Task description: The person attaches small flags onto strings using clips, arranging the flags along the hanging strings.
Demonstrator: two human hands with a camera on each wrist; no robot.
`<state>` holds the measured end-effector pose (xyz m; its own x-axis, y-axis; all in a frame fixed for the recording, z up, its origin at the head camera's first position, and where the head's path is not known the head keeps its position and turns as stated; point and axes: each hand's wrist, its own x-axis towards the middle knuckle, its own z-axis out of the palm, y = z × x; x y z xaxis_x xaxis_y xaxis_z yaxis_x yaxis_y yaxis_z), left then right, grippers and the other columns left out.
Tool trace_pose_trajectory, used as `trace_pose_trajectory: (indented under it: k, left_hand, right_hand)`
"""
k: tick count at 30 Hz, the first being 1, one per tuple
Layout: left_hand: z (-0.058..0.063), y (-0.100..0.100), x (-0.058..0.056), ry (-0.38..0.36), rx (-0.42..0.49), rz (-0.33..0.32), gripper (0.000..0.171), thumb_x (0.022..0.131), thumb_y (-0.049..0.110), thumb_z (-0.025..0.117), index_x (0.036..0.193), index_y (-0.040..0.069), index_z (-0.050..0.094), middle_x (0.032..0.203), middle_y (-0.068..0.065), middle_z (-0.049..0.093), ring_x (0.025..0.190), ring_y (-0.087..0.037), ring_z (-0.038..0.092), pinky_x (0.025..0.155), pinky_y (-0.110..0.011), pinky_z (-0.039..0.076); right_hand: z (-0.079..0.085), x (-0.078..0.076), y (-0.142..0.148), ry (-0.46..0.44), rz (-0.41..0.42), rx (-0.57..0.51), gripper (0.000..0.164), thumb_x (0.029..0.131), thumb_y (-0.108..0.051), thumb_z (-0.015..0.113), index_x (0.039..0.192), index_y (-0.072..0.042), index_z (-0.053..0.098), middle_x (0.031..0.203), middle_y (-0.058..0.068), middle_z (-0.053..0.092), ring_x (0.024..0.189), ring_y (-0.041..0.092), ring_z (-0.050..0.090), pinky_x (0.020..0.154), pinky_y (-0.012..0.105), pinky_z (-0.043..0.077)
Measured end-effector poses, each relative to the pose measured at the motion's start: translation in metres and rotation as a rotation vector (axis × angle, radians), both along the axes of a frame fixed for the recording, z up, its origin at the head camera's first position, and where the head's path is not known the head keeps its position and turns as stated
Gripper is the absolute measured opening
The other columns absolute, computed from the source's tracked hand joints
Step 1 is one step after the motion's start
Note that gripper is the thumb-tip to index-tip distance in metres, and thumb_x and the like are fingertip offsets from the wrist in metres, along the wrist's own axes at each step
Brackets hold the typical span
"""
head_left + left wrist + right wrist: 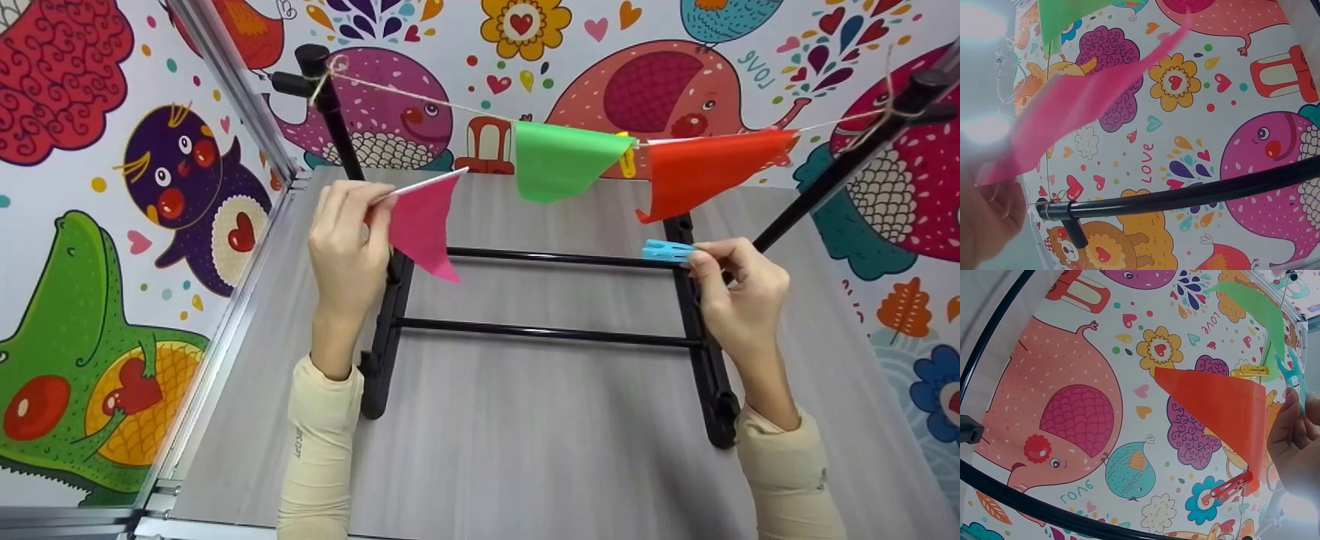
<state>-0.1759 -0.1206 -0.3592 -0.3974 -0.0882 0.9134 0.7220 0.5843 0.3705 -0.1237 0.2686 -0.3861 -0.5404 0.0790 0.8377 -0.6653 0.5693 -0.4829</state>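
Note:
My left hand (pixel 349 236) pinches a pink paper flag (pixel 426 225) by its upper left corner, below the left part of the string (pixel 427 97). Between thumb and fingers of my right hand (pixel 742 292) is a blue clothespin (pixel 664 251), held under the red flag (pixel 709 172). That flag and a green flag (pixel 566 161) hang side by side over the string. A yellow clothespin (pixel 627 155) clips the line between them. In the right wrist view, a red clothespin (pixel 1232 487) grips the red flag's other end.
The string is tied to two black posts (pixel 337 127) of a frame standing on a grey wood-grain table (pixel 540 435). Two black crossbars (pixel 555 332) join the frame's sides low down. Walls printed with cartoon animals (pixel 180 165) enclose the back and sides.

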Motion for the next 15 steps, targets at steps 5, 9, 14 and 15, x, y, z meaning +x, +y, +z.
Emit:
trace_pose_trajectory:
  k: [5,9,14,15]
  left_hand:
    - [0.003,0.0,-0.003,-0.019,0.054,-0.055,0.006,0.093,-0.007,0.071,0.099,-0.005,0.072,0.089,-0.015,0.068,0.08,-0.03,0.058,0.073,-0.027,0.043]
    - [0.006,0.0,-0.006,-0.049,0.109,-0.059,0.007,0.092,-0.005,0.074,0.098,-0.006,0.071,0.089,-0.014,0.071,0.078,-0.027,0.058,0.073,-0.025,0.043]
    - [0.011,0.001,-0.01,-0.137,0.212,-0.05,0.02,0.089,0.004,0.081,0.099,-0.007,0.068,0.089,-0.013,0.073,0.069,-0.016,0.057,0.063,-0.019,0.039]
    - [0.013,0.001,-0.01,-0.161,0.237,-0.051,0.022,0.089,0.006,0.082,0.099,-0.006,0.068,0.088,-0.012,0.072,0.067,-0.014,0.056,0.061,-0.018,0.037]
  right_hand:
    - [0.0,-0.002,0.0,-0.005,0.009,0.003,0.01,0.082,0.022,0.071,0.086,0.016,0.064,0.073,0.024,0.068,0.073,-0.01,0.058,0.064,0.007,0.042]
    - [0.001,-0.003,0.0,-0.013,0.009,-0.013,0.011,0.081,0.024,0.07,0.086,0.016,0.064,0.073,0.024,0.067,0.072,-0.01,0.058,0.062,0.007,0.041]
    - [0.004,-0.004,-0.003,-0.003,0.017,-0.033,0.009,0.084,0.021,0.07,0.087,0.017,0.064,0.074,0.026,0.066,0.072,-0.009,0.059,0.061,0.007,0.041]
    - [0.005,-0.005,-0.004,0.003,0.02,-0.036,0.008,0.085,0.02,0.07,0.087,0.017,0.064,0.074,0.026,0.066,0.073,-0.009,0.059,0.061,0.007,0.041]
